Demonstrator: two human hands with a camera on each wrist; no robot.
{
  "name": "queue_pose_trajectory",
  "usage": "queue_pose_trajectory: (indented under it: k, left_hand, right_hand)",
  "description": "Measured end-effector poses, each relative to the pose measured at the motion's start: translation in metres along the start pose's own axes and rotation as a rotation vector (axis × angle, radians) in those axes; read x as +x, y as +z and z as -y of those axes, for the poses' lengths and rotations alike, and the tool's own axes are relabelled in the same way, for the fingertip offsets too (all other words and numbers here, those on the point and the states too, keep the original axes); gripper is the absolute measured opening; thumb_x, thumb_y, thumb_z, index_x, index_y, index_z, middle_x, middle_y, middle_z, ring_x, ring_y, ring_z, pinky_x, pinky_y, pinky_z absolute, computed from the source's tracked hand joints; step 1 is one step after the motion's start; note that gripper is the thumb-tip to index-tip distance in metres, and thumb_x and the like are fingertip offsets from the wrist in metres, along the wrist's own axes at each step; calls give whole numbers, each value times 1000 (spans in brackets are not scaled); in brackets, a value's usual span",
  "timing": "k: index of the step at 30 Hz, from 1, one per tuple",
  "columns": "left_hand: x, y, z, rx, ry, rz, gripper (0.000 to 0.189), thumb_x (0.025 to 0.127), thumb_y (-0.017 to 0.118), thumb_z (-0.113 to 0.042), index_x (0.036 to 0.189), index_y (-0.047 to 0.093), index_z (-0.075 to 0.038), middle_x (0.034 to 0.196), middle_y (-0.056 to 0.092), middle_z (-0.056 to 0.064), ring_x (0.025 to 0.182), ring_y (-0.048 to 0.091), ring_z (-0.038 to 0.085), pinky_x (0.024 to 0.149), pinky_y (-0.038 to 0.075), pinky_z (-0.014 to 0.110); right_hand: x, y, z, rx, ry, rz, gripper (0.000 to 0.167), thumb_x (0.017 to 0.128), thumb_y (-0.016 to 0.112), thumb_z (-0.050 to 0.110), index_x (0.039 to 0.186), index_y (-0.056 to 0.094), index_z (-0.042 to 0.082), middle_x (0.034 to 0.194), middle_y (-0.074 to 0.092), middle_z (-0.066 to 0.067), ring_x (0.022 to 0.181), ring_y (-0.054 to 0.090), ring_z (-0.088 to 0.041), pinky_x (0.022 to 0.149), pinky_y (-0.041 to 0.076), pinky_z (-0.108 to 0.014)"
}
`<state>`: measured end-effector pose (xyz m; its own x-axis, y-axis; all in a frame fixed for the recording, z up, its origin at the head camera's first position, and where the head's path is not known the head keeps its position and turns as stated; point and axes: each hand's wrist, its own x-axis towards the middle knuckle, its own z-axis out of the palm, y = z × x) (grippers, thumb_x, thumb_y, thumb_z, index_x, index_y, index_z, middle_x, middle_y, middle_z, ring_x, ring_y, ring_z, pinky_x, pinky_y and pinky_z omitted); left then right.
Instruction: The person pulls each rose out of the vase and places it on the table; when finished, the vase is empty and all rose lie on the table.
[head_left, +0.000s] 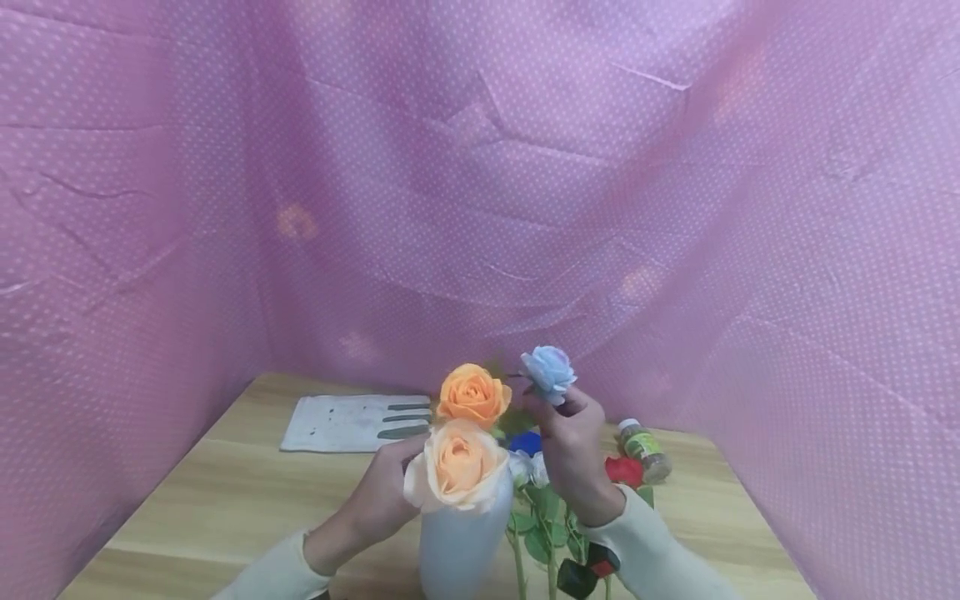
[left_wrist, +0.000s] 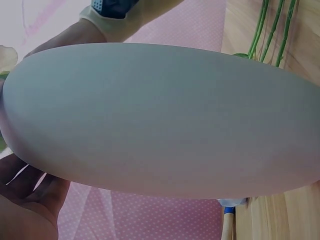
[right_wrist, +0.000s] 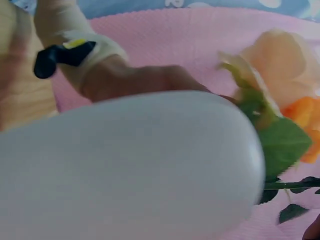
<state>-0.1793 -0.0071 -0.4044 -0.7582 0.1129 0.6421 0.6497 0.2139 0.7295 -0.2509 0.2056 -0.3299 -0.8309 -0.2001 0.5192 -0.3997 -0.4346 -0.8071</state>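
A pale, smooth vase (head_left: 463, 542) stands upright on the table. At its mouth sit a peach rose (head_left: 459, 467) and, behind that, an orange rose (head_left: 474, 395). My left hand (head_left: 382, 487) grips the vase near its rim, its fingers (left_wrist: 30, 182) partly hidden behind the vase wall in the left wrist view. To the right, my right hand (head_left: 573, 446) pinches a light blue rose (head_left: 551, 372) just under its bloom, above and right of the vase mouth. In the right wrist view a green stem (right_wrist: 295, 185) runs up to the vase's rim.
On the table (head_left: 225, 492), right of the vase, lie a dark blue flower (head_left: 524, 442), white flowers (head_left: 519, 468) and a red rose (head_left: 624, 472), with leafy stems. A jar with a green label (head_left: 643, 450) lies beyond. A flat white cloth with dark stripes (head_left: 345, 422) is back left. Pink curtain (head_left: 480, 208) surrounds the table.
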Motion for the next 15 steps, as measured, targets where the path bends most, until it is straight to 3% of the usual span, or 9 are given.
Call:
queue_pose_trajectory:
  k: [3,6,10,15]
  left_hand:
    - [-1,2,-2,-18,-19,11,52,81,76,1,130,61,8,122,71,23,110,68,6,99,57,26]
    - [-3,3,-3,4,-10,15,50,85,73,0,132,58,11,127,69,24,113,67,9,104,55,28]
    - [-5,5,-4,39,-29,8,46,88,69,-2,132,59,9,131,67,24,117,66,12,106,54,32]
    - [-6,7,-4,43,-27,10,44,89,69,-2,132,61,5,130,68,20,118,66,13,106,54,33]
  right_hand:
    - [5,-6,8,77,-32,-4,39,90,58,-15,109,76,14,109,75,4,104,66,-6,91,58,-19]
    - [11,-12,15,114,-64,-4,39,92,58,-14,115,74,13,114,74,5,101,63,-4,85,56,-15]
    - [17,-19,23,155,-121,5,35,94,59,-10,120,73,10,99,71,5,86,58,-6,75,55,-16]
    - [21,-30,30,209,-168,10,23,95,65,-2,115,72,7,85,68,3,76,61,-6,75,57,-18]
